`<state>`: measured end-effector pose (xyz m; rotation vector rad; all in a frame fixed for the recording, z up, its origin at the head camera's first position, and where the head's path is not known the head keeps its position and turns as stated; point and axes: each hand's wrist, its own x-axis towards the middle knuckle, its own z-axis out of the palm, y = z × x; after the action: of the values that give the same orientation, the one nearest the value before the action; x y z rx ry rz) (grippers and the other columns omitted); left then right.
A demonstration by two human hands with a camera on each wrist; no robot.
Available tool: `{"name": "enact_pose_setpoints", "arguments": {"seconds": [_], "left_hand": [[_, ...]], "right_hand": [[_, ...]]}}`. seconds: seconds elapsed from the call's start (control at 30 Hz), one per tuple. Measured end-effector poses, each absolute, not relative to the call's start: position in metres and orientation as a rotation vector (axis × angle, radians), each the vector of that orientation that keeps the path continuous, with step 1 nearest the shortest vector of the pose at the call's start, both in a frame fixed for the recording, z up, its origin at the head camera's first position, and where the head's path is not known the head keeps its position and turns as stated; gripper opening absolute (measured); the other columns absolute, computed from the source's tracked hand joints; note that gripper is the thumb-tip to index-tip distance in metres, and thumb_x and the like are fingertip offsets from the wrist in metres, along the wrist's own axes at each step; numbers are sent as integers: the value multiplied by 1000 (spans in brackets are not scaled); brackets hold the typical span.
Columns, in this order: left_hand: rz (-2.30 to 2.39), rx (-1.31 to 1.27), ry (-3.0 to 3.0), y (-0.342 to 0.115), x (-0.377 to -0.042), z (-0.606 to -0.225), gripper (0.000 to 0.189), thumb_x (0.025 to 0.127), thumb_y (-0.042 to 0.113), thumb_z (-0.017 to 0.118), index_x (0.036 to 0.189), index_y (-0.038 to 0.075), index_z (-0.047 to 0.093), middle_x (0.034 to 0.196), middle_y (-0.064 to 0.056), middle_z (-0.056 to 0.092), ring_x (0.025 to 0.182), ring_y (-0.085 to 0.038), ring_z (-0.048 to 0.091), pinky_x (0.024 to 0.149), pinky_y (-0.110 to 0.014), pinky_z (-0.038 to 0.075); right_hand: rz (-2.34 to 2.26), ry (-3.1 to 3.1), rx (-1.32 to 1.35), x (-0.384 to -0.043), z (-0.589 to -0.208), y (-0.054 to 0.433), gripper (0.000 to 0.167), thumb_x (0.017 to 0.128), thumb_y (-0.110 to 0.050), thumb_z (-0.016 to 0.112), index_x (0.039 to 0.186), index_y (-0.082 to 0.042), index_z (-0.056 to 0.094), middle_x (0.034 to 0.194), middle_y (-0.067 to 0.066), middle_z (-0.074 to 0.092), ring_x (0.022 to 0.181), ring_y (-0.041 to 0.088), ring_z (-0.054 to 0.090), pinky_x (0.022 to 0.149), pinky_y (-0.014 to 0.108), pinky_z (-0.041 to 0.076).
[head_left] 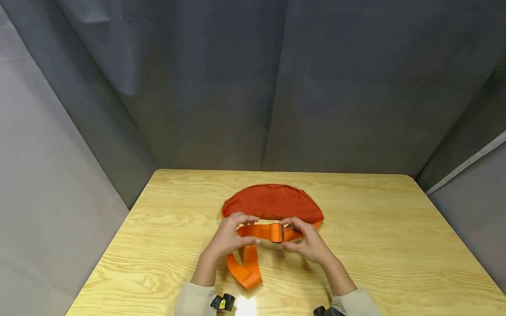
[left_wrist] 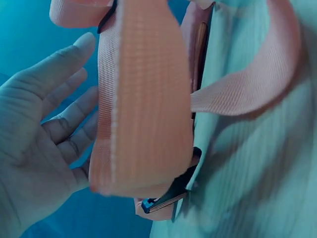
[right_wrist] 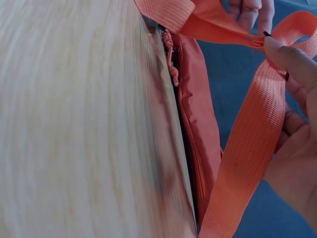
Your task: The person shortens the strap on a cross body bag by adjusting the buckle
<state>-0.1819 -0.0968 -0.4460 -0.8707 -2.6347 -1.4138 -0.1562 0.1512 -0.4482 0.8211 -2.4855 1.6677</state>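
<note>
A red half-moon waist bag (head_left: 272, 202) lies on the table, with an orange webbing strap (head_left: 258, 231) raised in front of it. My right hand (head_left: 310, 243) pinches the dark slide buckle (head_left: 282, 233) on this strap, thumb below and fingers above. Around the strap's left part stands my left hand (head_left: 229, 235), thumb and fingers spread apart; in the left wrist view its relaxed fingers (left_wrist: 74, 119) lie beside the webbing. The loose strap end (head_left: 247, 274) folds down onto the wood below the left hand. In the right wrist view, a knotted zipper pull (right_wrist: 172, 59) hangs on the bag.
The wooden table (head_left: 375, 228) carries the bag near its middle. Grey curtains (head_left: 213, 87) stand behind the table's far edge, and lighter panels rise at the left and right. Dark wrist devices (head_left: 223, 302) sit at both sleeves.
</note>
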Motion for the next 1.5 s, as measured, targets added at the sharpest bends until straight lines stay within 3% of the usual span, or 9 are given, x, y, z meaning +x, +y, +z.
{"name": "enact_pose_setpoints", "arguments": {"seconds": [0.27,0.53,0.67,0.87,1.1,1.2,1.37,1.5], "left_hand": [[-1383,-858,-2590,-92,-185,-446,27,73,16,80,99,12,71,80,3,57,74,-12,52,60,-26,43],[-1389,-905,-2554,-89,-186,-455,6,82,9,72,85,11,67,77,7,60,69,-6,56,64,-26,49],[-1435,-928,-2527,-96,-187,-454,5,82,7,71,84,10,68,75,8,61,67,-7,56,62,-29,49],[-1487,-876,-2566,-113,-187,-454,2,84,10,70,84,10,68,74,9,58,66,-10,54,59,-27,47],[-1546,-897,-2556,-118,-187,-456,6,84,7,69,86,12,68,75,6,60,69,-14,55,62,-33,47],[-1533,-899,-2584,-115,-186,-455,5,84,8,69,85,12,67,79,8,61,75,-12,57,67,-34,47],[-1493,-906,-2622,-106,-188,-455,7,86,14,67,93,12,66,84,10,61,79,-11,56,62,-30,45],[-1476,-942,-2616,-94,-191,-453,15,86,16,68,101,13,66,82,10,60,74,-10,55,57,-26,44]], "right_hand": [[1639,-2466,818,-155,-432,145,47,69,7,78,111,0,57,89,15,62,79,36,60,63,42,51],[1695,-2509,791,-152,-433,147,46,71,5,77,112,-2,57,91,14,61,82,37,59,60,36,53],[1672,-2502,820,-156,-442,150,47,71,6,77,112,-2,57,91,12,61,81,34,58,59,37,53],[1530,-2558,734,-164,-462,158,49,69,-2,81,111,-12,59,85,1,60,76,19,56,67,30,47],[1560,-2465,827,-155,-444,153,46,69,7,78,110,-2,58,83,17,60,73,35,55,64,41,48],[1598,-2461,833,-151,-436,151,45,69,8,76,110,0,58,85,16,60,75,37,55,61,41,50],[1647,-2453,835,-152,-433,149,45,70,8,76,110,0,58,88,12,59,78,38,56,57,36,52],[1634,-2443,856,-154,-432,147,46,69,9,76,110,1,58,88,12,61,78,36,59,64,44,52]]}}
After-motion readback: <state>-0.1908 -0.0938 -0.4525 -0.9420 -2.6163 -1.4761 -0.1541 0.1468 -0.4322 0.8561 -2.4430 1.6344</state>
